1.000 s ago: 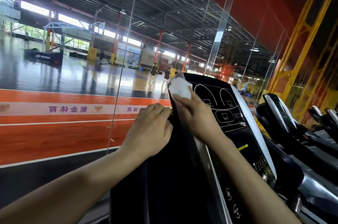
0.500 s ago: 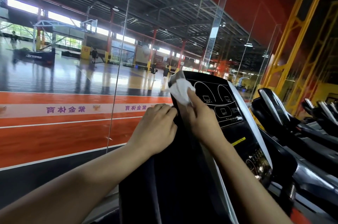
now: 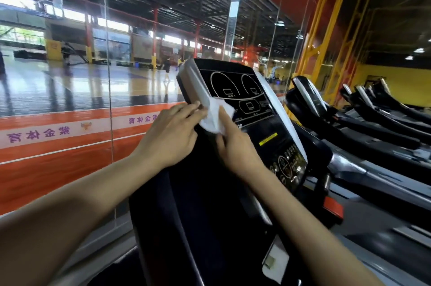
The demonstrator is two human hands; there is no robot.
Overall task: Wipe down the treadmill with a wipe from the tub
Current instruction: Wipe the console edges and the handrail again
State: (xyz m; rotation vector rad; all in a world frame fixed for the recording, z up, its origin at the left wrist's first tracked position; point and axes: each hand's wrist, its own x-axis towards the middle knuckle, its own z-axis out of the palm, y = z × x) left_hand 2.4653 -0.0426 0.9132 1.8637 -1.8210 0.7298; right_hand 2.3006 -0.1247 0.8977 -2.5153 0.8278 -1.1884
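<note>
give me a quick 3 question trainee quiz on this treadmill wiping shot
1. True or false: the wipe lies against the silver left edge of the console.
2. Which hand presses the wipe? A) left hand B) right hand C) neither
3. Fill in: the left hand rests on the console's ____ side.

Key: 1 true. 2 B, the right hand, index finger stretched over the wipe. 3 left.

Wipe (image 3: pixel 215 117) against treadmill (image 3: pixel 235 89) console, seemingly flat
</note>
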